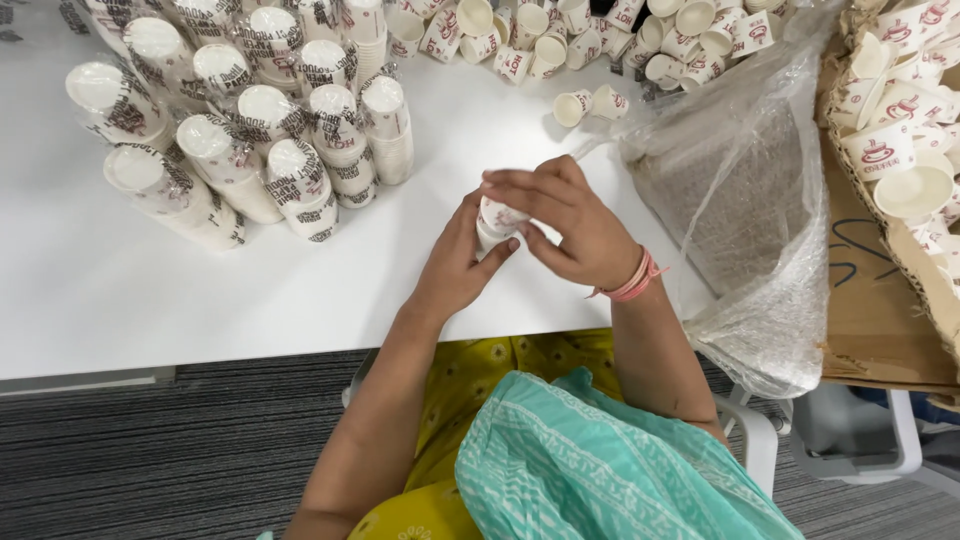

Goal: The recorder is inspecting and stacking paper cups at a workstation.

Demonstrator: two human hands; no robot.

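Both of my hands meet over the white table (150,300) on a small stack of white paper cups (497,219) with red print. My left hand (455,265) grips the stack from below and the left side. My right hand (565,220), with pink bands at the wrist, curls over its top and right side. The stack is mostly hidden by my fingers.
Several wrapped stacks of paper cups (250,130) lie at the back left. Loose cups (600,40) are scattered along the far edge. A clear plastic bag (750,200) lies at the right, beside a cardboard box (880,300) holding more cups (900,120). A chair arm (755,435) is below.
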